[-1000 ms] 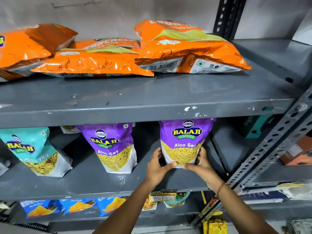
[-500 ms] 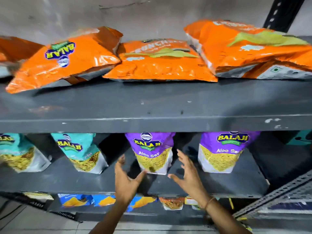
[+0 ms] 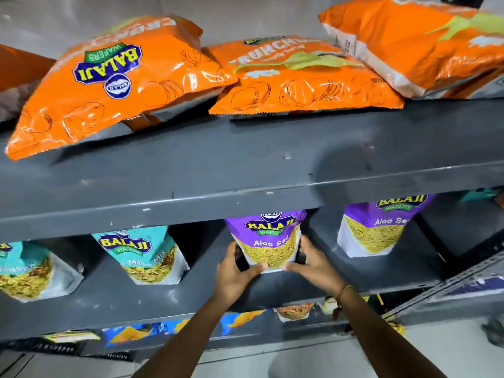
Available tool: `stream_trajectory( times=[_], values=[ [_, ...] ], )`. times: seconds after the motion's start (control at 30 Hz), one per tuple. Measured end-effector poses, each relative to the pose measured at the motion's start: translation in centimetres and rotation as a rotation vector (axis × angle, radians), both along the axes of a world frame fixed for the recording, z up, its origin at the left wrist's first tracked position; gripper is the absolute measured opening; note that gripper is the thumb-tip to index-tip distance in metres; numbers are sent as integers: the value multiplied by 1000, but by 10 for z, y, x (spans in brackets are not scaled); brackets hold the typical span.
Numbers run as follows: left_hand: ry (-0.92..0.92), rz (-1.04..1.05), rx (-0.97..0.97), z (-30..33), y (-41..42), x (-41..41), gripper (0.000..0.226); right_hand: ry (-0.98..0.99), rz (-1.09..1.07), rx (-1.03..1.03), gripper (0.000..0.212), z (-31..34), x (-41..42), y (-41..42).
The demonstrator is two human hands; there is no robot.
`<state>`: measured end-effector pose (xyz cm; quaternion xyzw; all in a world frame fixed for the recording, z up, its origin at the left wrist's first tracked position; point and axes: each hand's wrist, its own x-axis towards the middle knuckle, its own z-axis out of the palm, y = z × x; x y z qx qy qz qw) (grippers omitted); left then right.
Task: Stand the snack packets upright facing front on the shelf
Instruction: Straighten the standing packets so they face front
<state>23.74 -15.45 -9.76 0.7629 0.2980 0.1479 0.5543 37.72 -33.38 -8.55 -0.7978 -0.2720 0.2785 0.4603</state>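
Both hands were closed on the lower edge of a purple packet (image 3: 268,241) marked "Aloo Sev", which stood upright and front-facing on the middle shelf (image 3: 341,276). The left hand (image 3: 236,271) gripped its lower left corner, thumb across the front near the bottom seam and fingers behind. The right hand (image 3: 313,264) held the lower right corner the same way, with a thread band (image 3: 344,291) on that wrist. A second purple packet (image 3: 379,227) stood upright to the right, well apart from the first. To the left stood a teal packet (image 3: 146,256), also upright and facing front, and another teal packet (image 3: 26,268) was cut off by the left edge. On the top shelf (image 3: 245,165) three orange packets lay flat: one (image 3: 114,83) at the left with its logo upside down, one (image 3: 300,80) in the middle touching it, and one (image 3: 417,42) at the right. Blue packets (image 3: 131,332) showed on the bottom shelf, blurred.
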Motion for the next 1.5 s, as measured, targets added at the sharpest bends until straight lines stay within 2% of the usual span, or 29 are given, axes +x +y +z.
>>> stream_trajectory(
  times=[0.17, 0.23, 0.3, 0.33, 0.43, 0.57, 0.63, 0.7, 0.77, 0.87, 0.9, 1.0, 1.03, 1.13, 1.3, 1.43, 1.5],
  values=[
    [-7, 5, -30, 2, -5, 1, 70, 5, 1, 10, 75, -2, 2, -3],
    [-50, 21, -52, 6, -8, -4, 77, -6, -29, 79, 96, -1, -4, -1],
    [-87, 82, -51, 11, -11, -15, 85, -95, -193, 176, 121, 2, -15, 3],
    [-105, 138, -45, 14, -13, -24, 86, -185, -305, 206, 124, 5, -23, 5],
    [-170, 325, 30, 16, -15, -68, 70, -542, -484, 321, 109, 14, -59, 13],
    [-191, 585, 196, 15, 16, -138, 65, -767, -307, 444, 84, 17, -118, 45],
    [-165, 675, 229, 18, 45, -161, 73, -734, -126, 411, 73, 19, -138, 67],
    [-137, 683, 222, 21, 78, -174, 87, -621, 30, 302, 65, 20, -150, 96],
    [-97, 586, 156, 22, 111, -176, 101, -441, 123, 188, 71, 17, -157, 127],
    [-47, 342, -6, 22, 156, -169, 120, -226, 148, 120, 87, 10, -163, 171],
    [-41, 261, -49, 21, 168, -167, 117, -168, 140, 116, 88, 9, -166, 185],
    [-64, 100, -120, 12, 189, -161, 83, -71, 92, 141, 71, 6, -175, 211],
    [-71, 71, -120, 8, 194, -161, 78, -66, 55, 152, 69, 3, -177, 215],
    [-52, 38, -143, 5, 195, -164, 77, 6, 5, 153, 71, -7, -176, 216],
    [2, 58, -32, 0, 192, -164, 78, 87, 13, 154, 72, -10, -166, 211],
    [18, 29, -23, 8, 191, -156, 80, 107, -24, 172, 69, 1, -166, 209],
    [3, 8, -14, 12, 188, -160, 87, 29, -96, 225, 83, 7, -175, 209]
  ],
)
